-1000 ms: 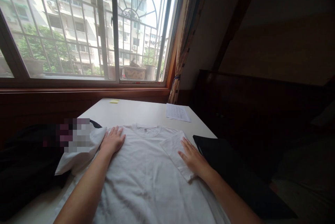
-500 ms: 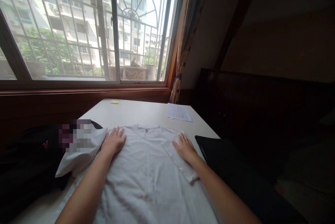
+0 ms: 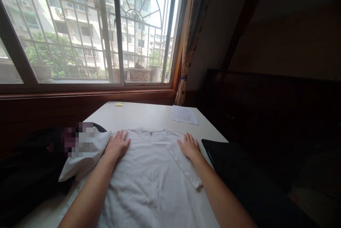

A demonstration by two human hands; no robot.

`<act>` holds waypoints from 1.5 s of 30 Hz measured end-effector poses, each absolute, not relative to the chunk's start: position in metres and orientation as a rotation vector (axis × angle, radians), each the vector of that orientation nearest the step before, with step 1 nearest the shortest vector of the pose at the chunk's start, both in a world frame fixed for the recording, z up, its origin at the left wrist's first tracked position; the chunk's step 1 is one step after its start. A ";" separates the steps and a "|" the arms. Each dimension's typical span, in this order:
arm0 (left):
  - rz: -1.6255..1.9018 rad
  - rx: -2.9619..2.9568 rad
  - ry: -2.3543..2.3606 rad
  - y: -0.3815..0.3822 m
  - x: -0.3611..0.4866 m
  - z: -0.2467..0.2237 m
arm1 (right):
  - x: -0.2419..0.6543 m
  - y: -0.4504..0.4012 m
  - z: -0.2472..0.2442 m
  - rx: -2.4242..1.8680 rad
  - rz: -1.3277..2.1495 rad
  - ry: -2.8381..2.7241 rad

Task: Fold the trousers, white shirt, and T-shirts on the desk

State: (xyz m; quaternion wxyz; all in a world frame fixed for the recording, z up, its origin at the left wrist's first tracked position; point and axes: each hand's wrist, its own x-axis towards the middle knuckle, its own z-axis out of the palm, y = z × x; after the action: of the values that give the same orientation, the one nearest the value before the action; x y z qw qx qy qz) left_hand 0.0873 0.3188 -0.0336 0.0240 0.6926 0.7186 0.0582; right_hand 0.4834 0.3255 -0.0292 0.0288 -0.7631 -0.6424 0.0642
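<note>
A white T-shirt lies spread on the white table, its collar towards the window. My left hand rests flat near the left shoulder, fingers apart. Flat on the right shoulder lies my right hand, its fingers spread too. The right sleeve is folded inward over the shirt's body. On the other side, the left sleeve reaches out over a dark pile.
Black fabric is heaped at the left. A flat black item lies along the right side. Printed papers and a yellow note sit at the table's far end, below a barred window.
My right hand has shifted slightly at the right shoulder, with its fingers pointing more towards the window. The view has turned slightly left. My left hand stays on the shirt.
</note>
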 end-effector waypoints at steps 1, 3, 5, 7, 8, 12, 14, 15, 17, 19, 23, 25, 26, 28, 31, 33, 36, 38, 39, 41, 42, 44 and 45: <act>0.181 2.141 2.223 0.319 0.088 -0.033 | 0.480 0.326 -0.029 -2.352 0.189 -1.984; 0.185 2.140 2.222 0.319 0.088 -0.033 | 0.471 0.326 -0.028 -2.317 0.178 -2.016; 0.190 2.141 2.222 0.319 0.088 -0.033 | 0.460 0.326 -0.027 -2.253 0.190 -2.075; 0.191 2.143 2.220 0.319 0.088 -0.034 | 0.448 0.328 -0.027 -2.186 0.217 -2.134; 0.191 2.146 2.220 0.318 0.088 -0.034 | 0.442 0.329 -0.027 -2.158 0.233 -2.157; 0.195 2.155 2.223 0.318 0.088 -0.034 | 0.424 0.336 -0.026 -2.073 0.286 -2.229; 0.193 2.155 2.225 0.318 0.088 -0.034 | 0.419 0.340 -0.024 -2.040 0.303 -2.259; 0.193 2.154 2.226 0.318 0.088 -0.034 | 0.418 0.341 -0.024 -2.027 0.310 -2.272; 0.193 2.153 2.229 0.318 0.088 -0.034 | 0.417 0.343 -0.023 -2.009 0.318 -2.290; 0.193 2.153 2.232 0.318 0.088 -0.035 | 0.417 0.343 -0.023 -2.000 0.325 -2.300; 0.189 2.154 2.230 0.318 0.088 -0.035 | 0.419 0.344 -0.023 -2.008 0.345 -2.301; 0.187 2.159 2.226 0.319 0.087 -0.035 | 0.419 0.344 -0.023 -2.014 0.354 -2.299; 0.187 2.160 2.225 0.319 0.087 -0.035 | 0.419 0.343 -0.023 -2.016 0.356 -2.300; 0.187 2.158 2.225 0.319 0.087 -0.036 | 0.420 0.342 -0.022 -2.018 0.357 -2.301; 0.193 2.165 2.222 0.319 0.087 -0.036 | 0.421 0.339 -0.022 -2.016 0.343 -2.303; 0.198 2.177 2.217 0.319 0.087 -0.037 | 0.423 0.336 -0.023 -2.015 0.327 -2.296; 0.201 2.196 2.208 0.318 0.087 -0.038 | 0.428 0.333 -0.025 -2.018 0.300 -2.277; 0.205 2.205 2.206 0.318 0.087 -0.038 | 0.431 0.332 -0.027 -2.019 0.282 -2.267; 0.210 2.210 2.207 0.318 0.087 -0.039 | 0.433 0.332 -0.028 -2.019 0.272 -2.264; 0.224 2.222 2.208 0.318 0.087 -0.039 | 0.437 0.332 -0.030 -2.017 0.251 -2.258; 0.231 2.230 2.204 0.318 0.087 -0.039 | 0.440 0.331 -0.031 -2.018 0.239 -2.254; 0.248 2.258 2.182 0.317 0.088 -0.039 | 0.445 0.330 -0.033 -2.021 0.215 -2.246; 0.259 2.280 2.162 0.316 0.089 -0.038 | 0.448 0.330 -0.034 -2.023 0.201 -2.242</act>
State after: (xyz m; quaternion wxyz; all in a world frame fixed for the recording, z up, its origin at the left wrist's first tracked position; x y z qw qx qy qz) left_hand 0.0892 0.3160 -0.0384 -0.0053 0.7232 0.6858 0.0821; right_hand 0.4476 0.3296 -0.0341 0.0577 -0.6673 -0.7396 0.0665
